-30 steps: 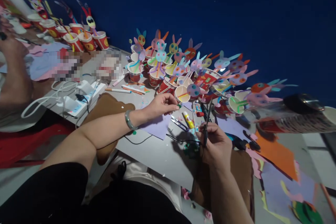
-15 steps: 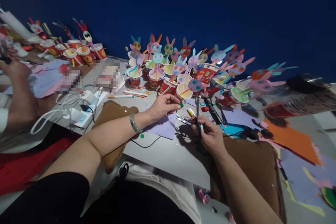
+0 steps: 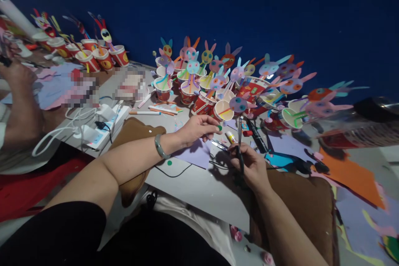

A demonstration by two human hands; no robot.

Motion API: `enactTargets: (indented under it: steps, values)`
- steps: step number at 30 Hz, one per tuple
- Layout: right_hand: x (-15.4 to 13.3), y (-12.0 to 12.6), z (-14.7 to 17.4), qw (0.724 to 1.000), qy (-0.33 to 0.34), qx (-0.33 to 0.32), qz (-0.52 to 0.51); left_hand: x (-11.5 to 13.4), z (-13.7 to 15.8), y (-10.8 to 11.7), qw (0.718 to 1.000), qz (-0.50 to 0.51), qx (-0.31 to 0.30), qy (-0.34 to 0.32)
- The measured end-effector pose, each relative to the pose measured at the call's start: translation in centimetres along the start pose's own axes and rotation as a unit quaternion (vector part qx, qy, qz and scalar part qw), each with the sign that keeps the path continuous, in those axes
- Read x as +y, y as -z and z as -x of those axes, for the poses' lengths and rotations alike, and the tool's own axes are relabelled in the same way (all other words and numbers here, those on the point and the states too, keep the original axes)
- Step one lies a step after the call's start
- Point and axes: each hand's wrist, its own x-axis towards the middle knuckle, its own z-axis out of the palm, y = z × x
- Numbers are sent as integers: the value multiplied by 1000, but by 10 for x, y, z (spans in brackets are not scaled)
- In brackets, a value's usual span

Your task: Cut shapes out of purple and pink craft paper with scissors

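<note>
My left hand (image 3: 195, 131), with a bangle on its wrist, pinches a small green paper circle (image 3: 220, 128) between thumb and finger above a sheet of purple paper (image 3: 199, 156). Opposite it, my right hand (image 3: 251, 166) is closed on scissors (image 3: 240, 141), whose blades point up and away from me. The blades stand apart from the green circle. A second green dot (image 3: 169, 163) lies on the white table (image 3: 183, 185), left of the purple sheet. Between my hands are a glue stick (image 3: 230, 137) and a pair of metal-looking blades (image 3: 219, 145).
Paper cups with colourful rabbit figures (image 3: 190, 87) crowd the back. A power strip (image 3: 109, 131) with white cables lies left, near a co-worker's arm (image 3: 23, 99). Brown cushions (image 3: 299, 203) lie under my forearms. A clear container (image 3: 364, 122), orange paper (image 3: 352, 176) and black marker (image 3: 258, 135) are right.
The view has shifted slightly. My left hand keeps the green circle, now turned flatter to view. The scissors remain in my right hand, their blades a little differently angled.
</note>
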Motion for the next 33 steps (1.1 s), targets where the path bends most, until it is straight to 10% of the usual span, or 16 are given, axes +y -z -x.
enactTargets:
  steps: [33]
  values:
    - [-8,-1,7,996,-61,-61,25,1,12,-8,998,5,-31,50]
